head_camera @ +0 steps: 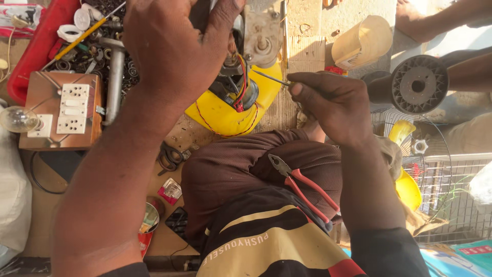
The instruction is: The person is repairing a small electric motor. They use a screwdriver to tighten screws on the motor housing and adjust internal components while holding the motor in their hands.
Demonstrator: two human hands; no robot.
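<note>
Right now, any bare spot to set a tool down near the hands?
Small bare floor patch between yellow motor housing, scissors and knee. Crowded: red tray of parts top left, switch board left, fan guard right. Pliers on lap.

A bright yellow motor housing (225, 115) carries red and black wires (241, 90) against grey metal. Pliers (302, 187) with red handles and dark steel tips lie on brown trousers (230, 164). The shirt (277, 241) is black with tan stripes and a red patch. A brown wooden board (41, 97) holds white switches (74, 107). A red tray (43, 41) contains dark metal parts and a yellow-handled screwdriver (84, 33). A beige plastic cup (361, 41) and a grey ribbed spool (417, 84) sit nearby.
</note>
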